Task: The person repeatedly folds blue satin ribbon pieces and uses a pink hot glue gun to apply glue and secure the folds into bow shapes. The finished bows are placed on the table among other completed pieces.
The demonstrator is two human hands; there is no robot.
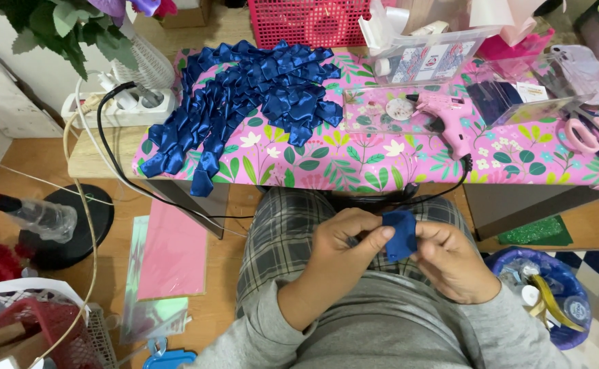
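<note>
Bright, even indoor light, soft shadows, wide-angle bending at edges.

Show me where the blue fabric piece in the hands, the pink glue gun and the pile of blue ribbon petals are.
blue fabric piece point(400, 234), head view, middle of the folded square.
pink glue gun point(447, 117), head view, on its body.
pile of blue ribbon petals point(255, 92), head view, centre of the heap.

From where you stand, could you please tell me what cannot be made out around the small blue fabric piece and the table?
Head view only:
- Small blue fabric piece: its shape is partly hidden by the fingers of the left hand and right hand.
- Pink-handled scissors: cut off by the right edge.
- Red plastic basket: cut off by the top edge.
</note>
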